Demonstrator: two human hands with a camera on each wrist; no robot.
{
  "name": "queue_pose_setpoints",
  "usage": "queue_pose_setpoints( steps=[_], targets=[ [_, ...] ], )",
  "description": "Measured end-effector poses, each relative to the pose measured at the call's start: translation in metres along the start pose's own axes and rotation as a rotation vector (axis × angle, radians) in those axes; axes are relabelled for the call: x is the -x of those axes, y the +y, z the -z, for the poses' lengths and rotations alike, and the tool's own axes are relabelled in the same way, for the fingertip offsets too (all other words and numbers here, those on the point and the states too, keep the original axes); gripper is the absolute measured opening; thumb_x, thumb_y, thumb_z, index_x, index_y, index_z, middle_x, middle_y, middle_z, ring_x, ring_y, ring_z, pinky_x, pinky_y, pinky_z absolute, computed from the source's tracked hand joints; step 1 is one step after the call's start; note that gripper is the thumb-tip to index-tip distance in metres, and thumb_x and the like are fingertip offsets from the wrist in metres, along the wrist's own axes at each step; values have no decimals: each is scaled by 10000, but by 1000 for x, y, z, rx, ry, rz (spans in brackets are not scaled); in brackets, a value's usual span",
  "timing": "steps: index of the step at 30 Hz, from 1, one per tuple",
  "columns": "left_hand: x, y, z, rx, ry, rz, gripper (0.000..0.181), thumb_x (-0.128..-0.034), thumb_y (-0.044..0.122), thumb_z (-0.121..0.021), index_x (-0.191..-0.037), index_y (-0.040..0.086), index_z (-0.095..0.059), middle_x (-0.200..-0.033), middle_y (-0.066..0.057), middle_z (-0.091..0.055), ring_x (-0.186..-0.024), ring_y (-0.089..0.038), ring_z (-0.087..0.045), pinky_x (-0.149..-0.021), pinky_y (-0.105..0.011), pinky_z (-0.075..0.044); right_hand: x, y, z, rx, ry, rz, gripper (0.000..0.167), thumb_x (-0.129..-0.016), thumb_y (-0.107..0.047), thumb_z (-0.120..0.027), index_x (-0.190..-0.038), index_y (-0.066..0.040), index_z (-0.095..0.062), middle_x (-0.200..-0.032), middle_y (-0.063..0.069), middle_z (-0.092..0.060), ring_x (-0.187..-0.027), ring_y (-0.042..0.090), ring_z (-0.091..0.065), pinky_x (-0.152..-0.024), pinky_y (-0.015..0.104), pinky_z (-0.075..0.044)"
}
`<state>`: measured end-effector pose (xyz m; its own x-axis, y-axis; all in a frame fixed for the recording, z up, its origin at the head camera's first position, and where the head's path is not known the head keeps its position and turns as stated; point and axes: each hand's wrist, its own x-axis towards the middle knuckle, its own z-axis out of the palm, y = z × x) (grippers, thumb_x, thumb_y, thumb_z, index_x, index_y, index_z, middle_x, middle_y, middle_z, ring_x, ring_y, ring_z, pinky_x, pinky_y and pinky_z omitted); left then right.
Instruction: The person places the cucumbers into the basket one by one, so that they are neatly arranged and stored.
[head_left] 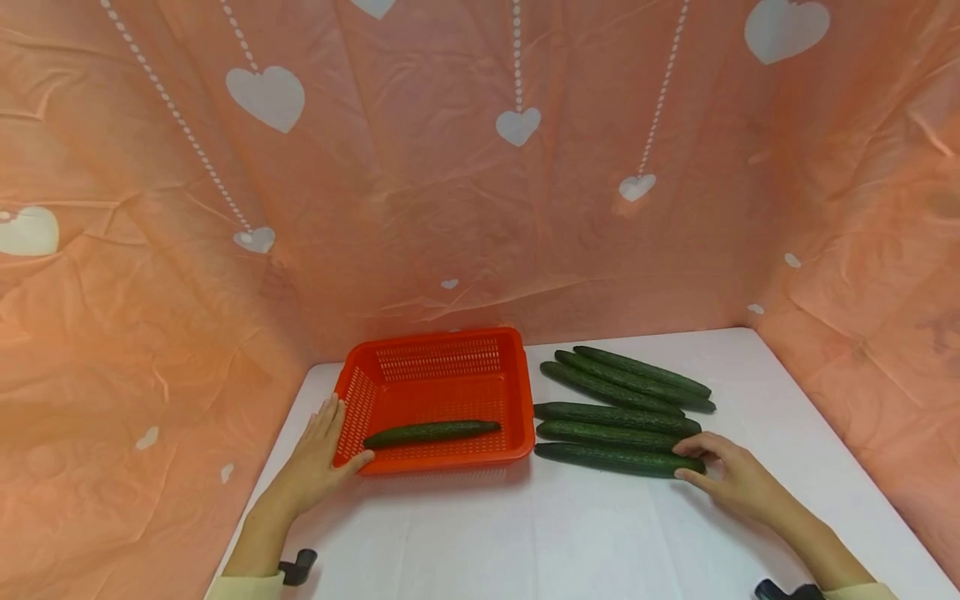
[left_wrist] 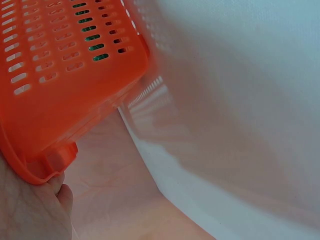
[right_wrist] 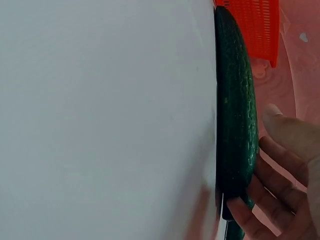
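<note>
A red plastic basket stands at the left of the table, with one cucumber lying inside along its front. My left hand rests against the basket's left side, fingers extended along the rim and thumb at the front corner. To the right of the basket lie several dark green cucumbers in two groups, three at the back and three in front. At the right end of the nearest cucumber is my right hand, its fingers and thumb spread around that end. In the right wrist view the thumb stands apart from the cucumber.
A white-covered table carries everything. Orange cloth printed with white hearts hangs at the back and along both sides. Black wrist mounts show at both sleeves.
</note>
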<state>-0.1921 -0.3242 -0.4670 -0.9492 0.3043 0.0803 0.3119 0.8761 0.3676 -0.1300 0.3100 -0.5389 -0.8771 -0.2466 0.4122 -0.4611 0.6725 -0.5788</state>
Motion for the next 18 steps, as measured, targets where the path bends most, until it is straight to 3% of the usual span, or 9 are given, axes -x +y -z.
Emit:
queue_pose_setpoints(
  steps=[5,11,18],
  targets=[
    [0,0,-1,1,-4,5,1076,-1009,568,-675,-1679,-87,-145,-1769,-290,-51,-1639,-477,-36,-1333,-585,-43,0,4,-2,-22,-13,88,395,-774,-56,-951,-1117,-136,-773,-1020,-53,-668,-889,55,-585,-760,139,-462],
    [0,1,-2,-1,-1,14,1078,-1003,580,-677,-1680,-79,-160,-1773,-280,-62,-1638,-480,-45,-1320,-625,-81,2,7,-4,22,-68,73,407,-788,-129,-957,-1162,-103,-799,-1013,-93,-591,-849,21,-446,-691,212,-344],
    [0,0,0,-4,-2,7,1072,-1010,572,-675,-1677,-89,-157,-1770,-288,-51,-1635,-488,-48,-1322,-619,-72,4,7,-6,105,-66,121,446,-745,-125,-977,-1149,-119,-786,-1066,-68,-610,-945,32,-520,-709,278,-467]
  ],
)
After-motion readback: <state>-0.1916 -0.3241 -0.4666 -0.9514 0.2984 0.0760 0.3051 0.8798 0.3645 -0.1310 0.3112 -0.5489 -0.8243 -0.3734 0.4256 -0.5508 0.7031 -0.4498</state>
